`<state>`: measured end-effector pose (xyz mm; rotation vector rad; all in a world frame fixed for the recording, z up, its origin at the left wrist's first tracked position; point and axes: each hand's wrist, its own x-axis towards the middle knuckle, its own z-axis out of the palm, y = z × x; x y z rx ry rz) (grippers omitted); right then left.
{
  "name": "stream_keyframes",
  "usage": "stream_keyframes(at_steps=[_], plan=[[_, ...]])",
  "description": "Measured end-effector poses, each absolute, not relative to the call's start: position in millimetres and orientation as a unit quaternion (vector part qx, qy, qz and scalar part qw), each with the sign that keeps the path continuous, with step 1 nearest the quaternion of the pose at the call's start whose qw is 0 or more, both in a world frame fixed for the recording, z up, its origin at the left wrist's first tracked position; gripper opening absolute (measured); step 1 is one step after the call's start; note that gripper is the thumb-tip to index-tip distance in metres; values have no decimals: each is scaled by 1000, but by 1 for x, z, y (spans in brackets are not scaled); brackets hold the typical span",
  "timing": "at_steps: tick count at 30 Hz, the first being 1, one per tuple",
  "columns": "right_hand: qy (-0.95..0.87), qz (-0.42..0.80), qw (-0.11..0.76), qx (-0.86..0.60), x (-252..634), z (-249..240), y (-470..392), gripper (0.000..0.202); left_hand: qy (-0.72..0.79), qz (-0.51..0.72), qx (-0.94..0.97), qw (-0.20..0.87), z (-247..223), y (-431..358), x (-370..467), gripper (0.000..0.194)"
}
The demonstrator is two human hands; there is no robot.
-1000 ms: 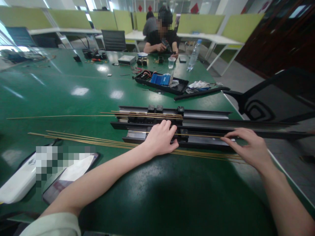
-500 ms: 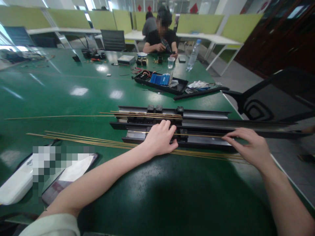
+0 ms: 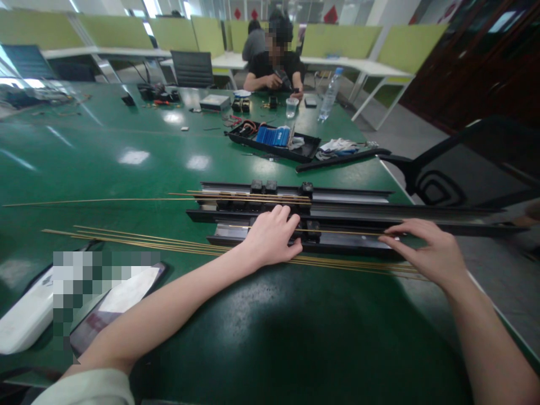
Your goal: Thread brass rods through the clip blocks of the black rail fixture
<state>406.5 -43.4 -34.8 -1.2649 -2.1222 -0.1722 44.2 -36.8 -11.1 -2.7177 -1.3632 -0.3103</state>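
My right hand (image 3: 426,244) pinches the right end of a thin brass-coloured rod (image 3: 350,232) between thumb and fingertips. The rod runs leftward above the nearest black rail (image 3: 354,247) and passes under my left hand (image 3: 274,233). That hand is curled over a small black block in the rail, which its fingers largely hide. Another black block (image 3: 313,229) sits just right of it, with the rod across it. Behind, two more black rails (image 3: 358,212) lie parallel, with several blocks and brass rods (image 3: 270,198) on the left part.
Several loose brass rods (image 3: 139,239) lie in front of the rails, under my left forearm. A phone (image 3: 126,298) and a white device (image 3: 29,315) are at left. Beyond the rails are a black tray (image 3: 312,149) and a bottle (image 3: 331,95). A person sits across the table.
My right hand has shifted very slightly right with the rod. My left hand stays over the block. The whole view has slid a little to the left.
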Motion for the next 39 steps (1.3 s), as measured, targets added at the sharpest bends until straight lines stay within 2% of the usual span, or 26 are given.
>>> stream_keyframes(at_steps=[11,21,28,39], plan=[[-805,-36,314,-502,409,-29,-46,25,-420,-110,-901,4,-8,-27,32,39],[-787,-43,326,-521,430,-35,-47,25,-404,-140,-896,-118,-1,-25,1,49],[-766,-13,334,-550,437,-36,-48,21,-416,-153,-889,-115,-2,-25,-15,47],[-714,30,333,-616,454,-37,-53,26,-416,-144,-891,-113,-1,-22,-25,44]])
